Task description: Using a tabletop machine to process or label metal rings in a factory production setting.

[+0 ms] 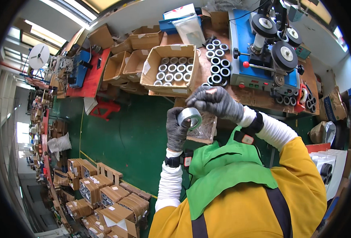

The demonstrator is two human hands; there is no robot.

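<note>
My left hand, in a grey glove, grips a silvery metal ring with its thumb inside the opening. Just above and to the right is my right hand, gloved too, with a bare patch showing at one finger. Its fingers are bent and pressed together close to the ring's upper edge; whether something small is between them is hidden. Beyond both hands stands an open cardboard box with rows of similar rings inside. More dark-rimmed rings lie in a group on the bench right of that box.
A blue machine with black rollers takes up the bench's right part. Empty cartons sit left of the ring box. A plastic-lined carton is below my right hand. A red stool and stacked cartons are at left.
</note>
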